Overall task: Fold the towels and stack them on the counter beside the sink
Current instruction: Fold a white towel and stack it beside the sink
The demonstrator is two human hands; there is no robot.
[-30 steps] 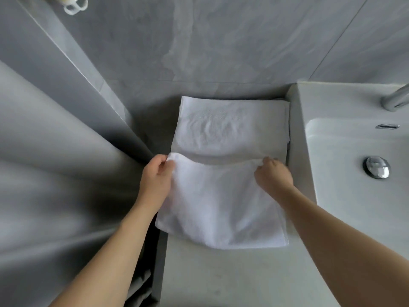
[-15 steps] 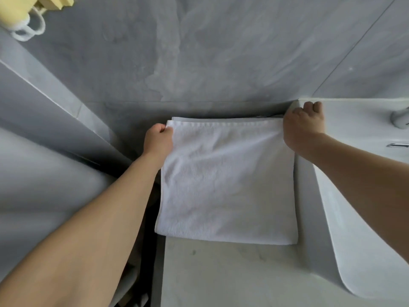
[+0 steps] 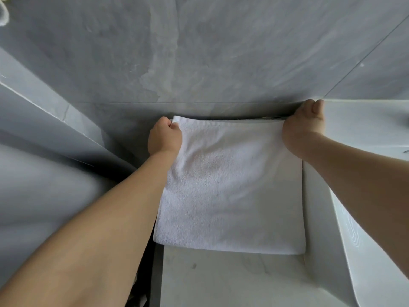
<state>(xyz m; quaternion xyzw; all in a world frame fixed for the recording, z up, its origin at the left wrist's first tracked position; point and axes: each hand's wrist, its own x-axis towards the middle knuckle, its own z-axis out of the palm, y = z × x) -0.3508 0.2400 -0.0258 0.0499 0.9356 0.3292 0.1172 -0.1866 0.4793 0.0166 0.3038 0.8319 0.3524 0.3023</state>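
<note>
Towel (image 3: 230, 187) lies folded on the counter (image 3: 232, 280), its far edge at the counter's back edge and its right side against the sink (image 3: 363, 138). Left hand (image 3: 164, 136) pinches the far left corner; right hand (image 3: 303, 125) is curled on the far right corner. To finish well, line both corners up square, then press the layers flat before letting go.
</note>
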